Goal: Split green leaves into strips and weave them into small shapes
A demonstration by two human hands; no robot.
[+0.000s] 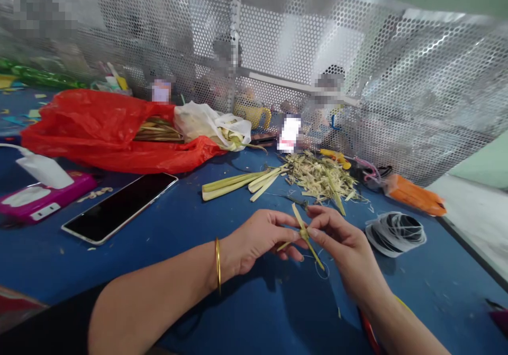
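Between my two hands is a small knotted piece of folded leaf strips (304, 234), pale yellow-green, with several ends sticking out. My left hand (273, 236) pinches it from the left between thumb and fingers. On the right, my right hand (337, 238) grips its other side with thumb and fingertips. A thin clear thread (323, 273) loops below the piece. Flat leaf strips (234, 184) lie on the blue table (166, 270) beyond my hands, beside a heap of leaf scraps (317, 175). A spool of clear line (396, 233) stands right of my right hand.
On the left are a phone (121, 207), a purple power strip (50, 196) with a white charger, and a red plastic bag (99, 133) holding dry strips. An orange packet (415, 193) sits at right. A perforated metal screen (293, 43) closes off the back.
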